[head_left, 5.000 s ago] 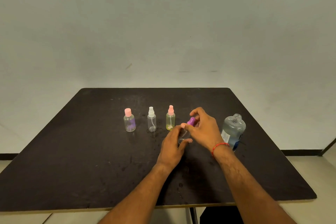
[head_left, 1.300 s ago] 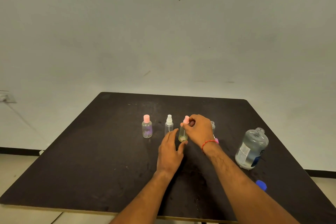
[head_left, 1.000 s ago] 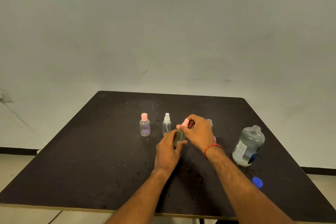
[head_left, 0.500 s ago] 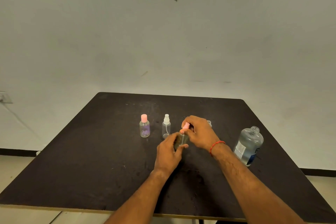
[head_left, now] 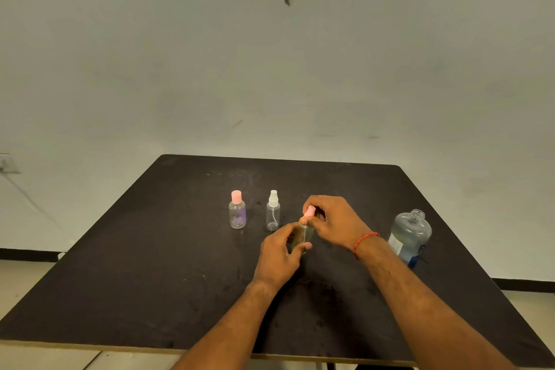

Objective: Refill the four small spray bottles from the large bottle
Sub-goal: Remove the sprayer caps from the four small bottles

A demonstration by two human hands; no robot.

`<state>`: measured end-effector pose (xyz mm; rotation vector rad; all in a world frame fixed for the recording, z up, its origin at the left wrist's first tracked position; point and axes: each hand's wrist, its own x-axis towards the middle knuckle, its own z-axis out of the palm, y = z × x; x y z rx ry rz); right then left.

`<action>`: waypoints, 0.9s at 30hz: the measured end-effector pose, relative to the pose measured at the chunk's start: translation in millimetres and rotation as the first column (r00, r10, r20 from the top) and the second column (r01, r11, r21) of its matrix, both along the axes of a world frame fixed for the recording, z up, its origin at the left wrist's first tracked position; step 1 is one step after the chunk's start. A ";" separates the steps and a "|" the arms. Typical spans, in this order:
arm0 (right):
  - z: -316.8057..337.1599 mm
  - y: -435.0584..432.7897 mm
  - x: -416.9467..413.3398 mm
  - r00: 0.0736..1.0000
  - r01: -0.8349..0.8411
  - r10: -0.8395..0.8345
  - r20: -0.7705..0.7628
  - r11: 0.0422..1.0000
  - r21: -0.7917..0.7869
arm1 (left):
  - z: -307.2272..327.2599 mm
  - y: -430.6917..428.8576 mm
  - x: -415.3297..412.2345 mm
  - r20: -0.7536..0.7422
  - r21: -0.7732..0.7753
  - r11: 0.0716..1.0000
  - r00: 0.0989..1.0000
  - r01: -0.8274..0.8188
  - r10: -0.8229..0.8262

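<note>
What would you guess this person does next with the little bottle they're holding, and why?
Probably twist the pink spray top off with the right hand while the left hand steadies the yellowish bottle. The right hand already pinches the top, which sits on the bottle, and the large bottle stands uncapped at the right, ready for pouring.

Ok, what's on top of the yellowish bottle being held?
A pink spray cap, pinched by the right hand. The left hand grips the yellowish bottle; fingers cover the neck joint.
</note>
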<state>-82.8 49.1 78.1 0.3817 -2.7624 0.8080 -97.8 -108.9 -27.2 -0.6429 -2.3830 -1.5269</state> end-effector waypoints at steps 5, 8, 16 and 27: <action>-1.1 -8.3 -1.4 0.991 0.130 -0.130 0.015 0.991 -0.026 | 0.7 -0.6 0.9 -0.016 -0.006 1.000 1.000 -0.025 0.025; 4.6 -9.6 -0.9 0.995 0.085 -0.085 0.044 0.996 0.009 | 0.0 -0.8 1.1 -0.008 0.009 0.999 0.999 -0.036 0.036; 13.1 -2.2 -0.1 0.995 -0.063 0.056 0.084 0.994 0.085 | -1.4 -0.3 -0.8 0.008 0.026 0.999 1.000 -0.023 0.023; 15.2 -17.2 -0.5 0.998 0.011 -0.018 0.056 0.993 0.121 | 2.6 -0.7 3.0 0.004 0.042 0.999 1.000 -0.030 0.029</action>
